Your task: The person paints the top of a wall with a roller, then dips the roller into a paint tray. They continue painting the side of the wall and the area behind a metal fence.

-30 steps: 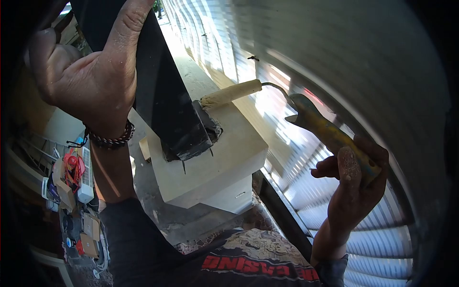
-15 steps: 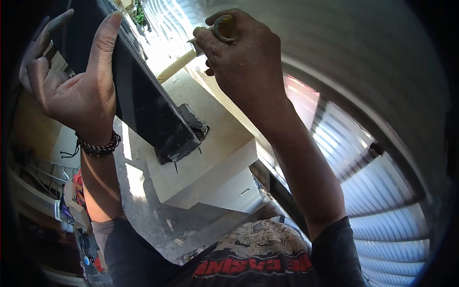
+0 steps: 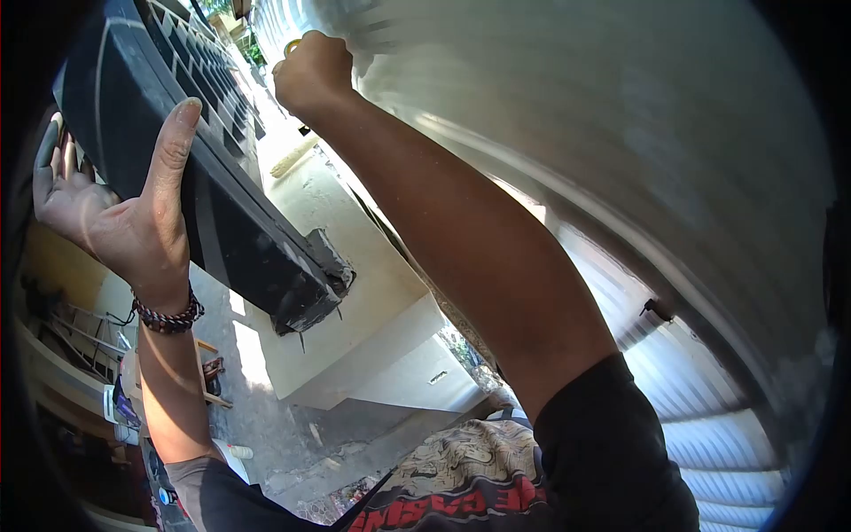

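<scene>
My left hand (image 3: 133, 208) is spread beside a thick black beam (image 3: 217, 191), its thumb raised along the near face and its fingers partly behind. The beam's lower end is rough, with thin wires sticking out, over a cream ledge (image 3: 372, 301). At the upper middle, my right hand (image 3: 315, 73) is closed round a tool with a rounded yellowish end (image 3: 292, 46); the rest of the tool is hidden. That arm stretches forward along the pale wall (image 3: 567, 106).
A black metal grille (image 3: 199, 66) runs beyond the beam. Translucent corrugated sheets (image 3: 700, 372) stand at the right. A wooden stool (image 3: 209, 377) and cluttered items are at lower left, above a grey concrete floor (image 3: 310, 452).
My right hand has reached farther forward and left with the tool. My left hand has shifted slightly down and left, still spread. The view has moved, showing more of the grille.
</scene>
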`<state>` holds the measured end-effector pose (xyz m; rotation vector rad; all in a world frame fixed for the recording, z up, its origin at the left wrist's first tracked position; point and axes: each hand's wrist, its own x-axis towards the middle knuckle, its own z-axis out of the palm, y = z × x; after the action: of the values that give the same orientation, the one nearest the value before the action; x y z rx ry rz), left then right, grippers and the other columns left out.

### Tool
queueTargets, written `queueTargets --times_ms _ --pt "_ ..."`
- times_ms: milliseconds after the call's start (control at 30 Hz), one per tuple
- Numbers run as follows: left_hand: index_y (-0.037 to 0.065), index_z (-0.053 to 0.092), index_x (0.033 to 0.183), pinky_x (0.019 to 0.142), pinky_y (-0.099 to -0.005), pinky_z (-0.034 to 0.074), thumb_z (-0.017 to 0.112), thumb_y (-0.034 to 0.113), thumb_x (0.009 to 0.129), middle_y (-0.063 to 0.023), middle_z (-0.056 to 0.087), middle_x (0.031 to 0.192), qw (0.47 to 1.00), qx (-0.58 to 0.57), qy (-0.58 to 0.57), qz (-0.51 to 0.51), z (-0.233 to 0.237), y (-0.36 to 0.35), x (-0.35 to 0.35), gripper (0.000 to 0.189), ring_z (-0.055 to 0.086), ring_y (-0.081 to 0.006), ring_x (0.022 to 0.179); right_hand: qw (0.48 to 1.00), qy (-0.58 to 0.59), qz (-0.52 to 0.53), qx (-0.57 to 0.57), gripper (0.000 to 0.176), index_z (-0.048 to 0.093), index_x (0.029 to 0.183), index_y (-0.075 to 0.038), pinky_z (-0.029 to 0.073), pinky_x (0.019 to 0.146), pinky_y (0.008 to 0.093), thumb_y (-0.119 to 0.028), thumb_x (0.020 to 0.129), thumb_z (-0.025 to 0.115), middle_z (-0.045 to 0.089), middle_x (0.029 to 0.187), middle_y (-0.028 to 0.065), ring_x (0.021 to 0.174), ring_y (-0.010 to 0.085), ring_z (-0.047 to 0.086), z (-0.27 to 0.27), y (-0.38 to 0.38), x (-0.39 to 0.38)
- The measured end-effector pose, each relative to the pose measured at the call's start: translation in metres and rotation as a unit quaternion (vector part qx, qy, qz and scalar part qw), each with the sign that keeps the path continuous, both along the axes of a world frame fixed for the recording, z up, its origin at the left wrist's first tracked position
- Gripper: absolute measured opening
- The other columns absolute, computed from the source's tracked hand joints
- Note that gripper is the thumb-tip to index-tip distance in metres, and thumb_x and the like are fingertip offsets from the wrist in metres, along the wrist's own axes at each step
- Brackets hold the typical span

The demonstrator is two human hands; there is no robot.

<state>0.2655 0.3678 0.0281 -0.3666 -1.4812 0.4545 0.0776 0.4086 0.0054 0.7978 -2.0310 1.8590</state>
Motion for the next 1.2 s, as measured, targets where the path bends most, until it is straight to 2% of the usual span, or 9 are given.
queueTargets --times_ms 100,133,267,400,567,700,800,1033,1200 --pt "-0.005 0.069 0.09 0.112 -0.0388 0.028 0.085 0.011 0.07 -0.0161 0.037 0.129 0.979 0.089 -0.03 -0.181 -0.007 -0.01 -0.009 0.03 0.039 -0.0264 0.127 0.997 0.038 -0.034 -0.049 0.017 0.063 0.093 0.004 0.054 0.08 0.0399 -0.007 0.09 0.051 0.066 0.095 0.0236 0.092 0.0344 0.067 0.0 -0.029 -0.005" --pt "0.013 0.068 0.115 0.113 -0.0366 0.026 0.077 0.014 0.078 -0.0153 0.029 0.134 0.994 0.047 -0.033 -0.089 -0.01 -0.014 -0.005 0.038 0.033 -0.0279 0.131 0.999 0.02 -0.008 -0.025 0.029 0.061 0.1 0.004 0.054 0.083 0.0383 -0.016 0.081 0.068 0.065 0.101 0.024 0.098 0.0356 0.065 0.001 -0.041 -0.014" --pt "0.025 0.066 0.121 0.112 -0.0339 0.028 0.065 0.011 0.086 -0.0153 0.028 0.139 0.982 0.057 -0.147 0.109 -0.013 -0.011 0.018 0.037 0.038 -0.0288 0.128 1.0 0.0 0.003 0.002 0.022 0.065 0.095 0.003 0.054 0.083 0.0355 -0.01 0.078 0.065 0.067 0.098 0.023 0.096 0.0346 0.066 0.008 -0.06 -0.029" --pt "0.026 0.065 0.121 0.112 -0.033 0.028 0.065 0.011 0.085 -0.016 0.029 0.141 0.942 0.262 -0.192 -0.082 -0.016 -0.003 0.011 0.038 0.041 -0.0296 0.127 0.993 0.054 0.002 0.104 0.02 0.069 0.09 0.003 0.054 0.082 0.0328 -0.01 0.075 0.065 0.068 0.097 0.0207 0.096 0.0306 0.067 0.034 -0.067 -0.039" --pt "0.026 0.066 0.12 0.112 -0.0318 0.025 0.066 0.008 0.086 -0.0186 0.028 0.147 0.967 0.021 -0.169 0.188 -0.008 -0.011 0.027 0.039 0.041 -0.029 0.129 0.997 0.059 0.026 0.049 0.02 0.069 0.092 0.004 0.054 0.084 0.0328 -0.007 0.076 0.063 0.068 0.097 0.0209 0.097 0.0299 0.067 0.032 -0.083 -0.046" --pt "0.024 0.066 0.12 0.112 -0.0347 0.026 0.065 0.006 0.086 -0.0171 0.036 0.145 0.972 0.021 -0.159 0.173 -0.012 -0.013 0.025 0.038 0.041 -0.0296 0.129 0.998 0.054 0.016 0.032 0.02 0.069 0.092 0.005 0.053 0.085 0.0336 -0.006 0.077 0.061 0.067 0.099 0.0211 0.098 0.0305 0.066 0.015 -0.095 -0.056" --pt "0.021 0.065 0.122 0.115 -0.047 0.017 0.059 0.006 0.088 -0.0066 0.071 0.103 0.944 -0.038 -0.168 0.28 -0.005 -0.004 0.029 0.037 0.041 -0.033 0.129 0.994 0.064 0.002 0.085 0.022 0.069 0.095 0.002 0.053 0.084 0.0339 -0.009 0.077 0.063 0.068 0.099 0.0198 0.098 0.0297 0.066 0.01 -0.094 -0.058" --pt "0.021 0.064 0.122 0.115 -0.0492 0.014 0.055 0.005 0.089 -0.0055 0.071 0.102 0.931 -0.037 -0.193 0.309 -0.007 -0.011 0.032 0.038 0.043 -0.0338 0.127 0.939 0.093 0.042 0.328 0.029 0.071 0.1 -0.005 0.053 0.08 0.0328 -0.005 0.072 0.062 0.068 0.104 0.0148 0.093 0.0258 0.067 0.037 -0.086 -0.058" --pt "0.021 0.067 0.119 0.113 -0.0519 0.019 0.055 0.008 0.089 -0.0086 0.067 0.11 0.965 0.034 -0.163 0.202 -0.012 -0.004 0.024 0.035 0.043 -0.0342 0.126 0.871 0.168 0.077 0.455 0.032 0.072 0.1 -0.005 0.052 0.078 0.0378 -0.002 0.069 0.062 0.067 0.103 0.0179 0.093 0.0277 0.067 0.053 -0.109 -0.067"
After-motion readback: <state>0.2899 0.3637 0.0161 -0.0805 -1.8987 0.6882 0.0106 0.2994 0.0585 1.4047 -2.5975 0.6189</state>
